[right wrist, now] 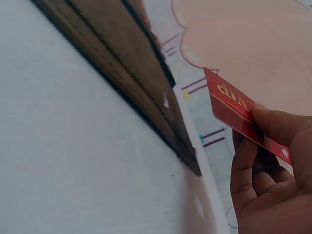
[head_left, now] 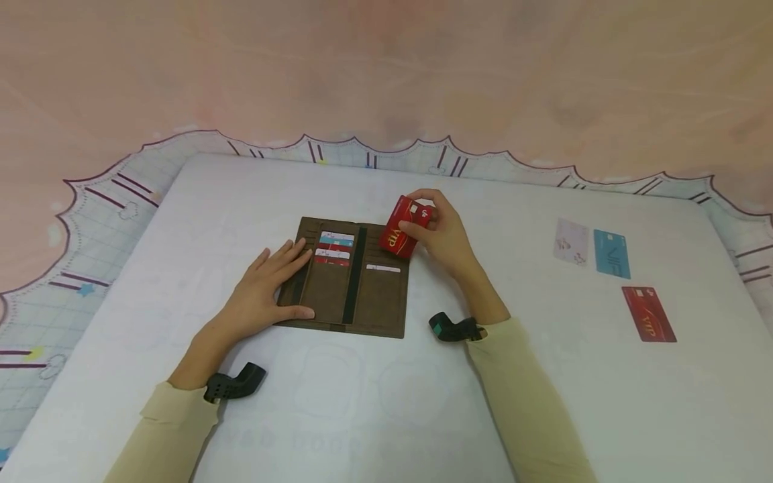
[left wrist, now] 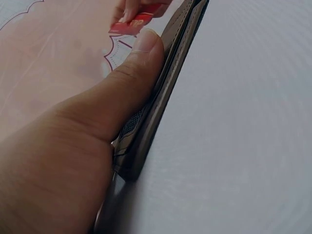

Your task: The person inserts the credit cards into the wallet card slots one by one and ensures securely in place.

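A brown wallet [head_left: 380, 302] lies unfolded on the white table, with several cards [head_left: 334, 249] tucked in its left panel's slots and one pale card [head_left: 383, 268] in the right panel. My left hand [head_left: 256, 295] rests spread on the wallet's left side; in the left wrist view the thumb [left wrist: 131, 73] lies along its edge. Above the right panel, my right hand [head_left: 443, 235] pinches a red VIP card [head_left: 398, 235] between thumb and fingers. The right wrist view shows this red card [right wrist: 234, 107] held tilted, apart from the wallet [right wrist: 112, 63].
To the right on the table [head_left: 483, 416] lie a pale flowered card [head_left: 571, 241], a blue VIP card [head_left: 612, 253] and another red VIP card [head_left: 649, 314]. A patterned cloth [head_left: 386, 74] with a scalloped border spreads beyond the table's far edge.
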Demonstrator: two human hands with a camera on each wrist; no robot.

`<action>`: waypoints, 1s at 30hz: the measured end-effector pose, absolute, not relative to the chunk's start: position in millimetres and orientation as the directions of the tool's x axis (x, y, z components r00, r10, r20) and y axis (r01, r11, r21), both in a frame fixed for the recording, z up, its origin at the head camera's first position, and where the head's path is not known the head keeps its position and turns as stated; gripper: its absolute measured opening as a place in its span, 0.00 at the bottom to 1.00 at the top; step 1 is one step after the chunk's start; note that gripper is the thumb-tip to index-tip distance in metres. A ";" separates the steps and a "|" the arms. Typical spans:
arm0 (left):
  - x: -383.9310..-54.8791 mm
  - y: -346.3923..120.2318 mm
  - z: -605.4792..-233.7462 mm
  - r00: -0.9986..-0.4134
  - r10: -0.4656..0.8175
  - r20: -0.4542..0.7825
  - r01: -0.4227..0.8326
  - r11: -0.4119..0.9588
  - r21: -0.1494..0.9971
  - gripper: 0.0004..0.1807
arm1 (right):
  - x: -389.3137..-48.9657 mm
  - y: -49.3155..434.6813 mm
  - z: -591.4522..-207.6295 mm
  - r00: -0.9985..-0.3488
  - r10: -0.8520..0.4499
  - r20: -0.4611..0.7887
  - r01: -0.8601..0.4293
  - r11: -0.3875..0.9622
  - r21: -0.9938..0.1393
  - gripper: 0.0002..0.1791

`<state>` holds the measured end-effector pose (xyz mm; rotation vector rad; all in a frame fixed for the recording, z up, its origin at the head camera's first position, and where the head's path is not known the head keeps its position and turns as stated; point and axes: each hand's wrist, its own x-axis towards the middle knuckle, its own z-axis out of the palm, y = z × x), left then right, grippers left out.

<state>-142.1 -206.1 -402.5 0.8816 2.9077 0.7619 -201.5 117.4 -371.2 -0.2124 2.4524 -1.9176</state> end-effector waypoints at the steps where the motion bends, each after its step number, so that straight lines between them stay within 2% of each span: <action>1: -142.2 -206.1 -402.1 -0.841 0.526 0.131 0.522 0.723 0.452 0.54 | -201.8 115.7 -372.6 -0.990 -0.126 0.070 -0.098 0.231 -0.968 0.26; 21: -144.5 -207.1 -405.0 -0.831 0.537 0.148 0.541 0.713 0.446 0.54 | -204.0 105.8 -390.3 -0.984 -0.152 0.094 -0.130 0.252 -0.959 0.24; 30: -144.2 -207.5 -405.3 -0.829 0.537 0.155 0.543 0.709 0.450 0.55 | -203.4 102.9 -391.8 -0.983 -0.171 0.067 -0.120 0.327 -0.937 0.24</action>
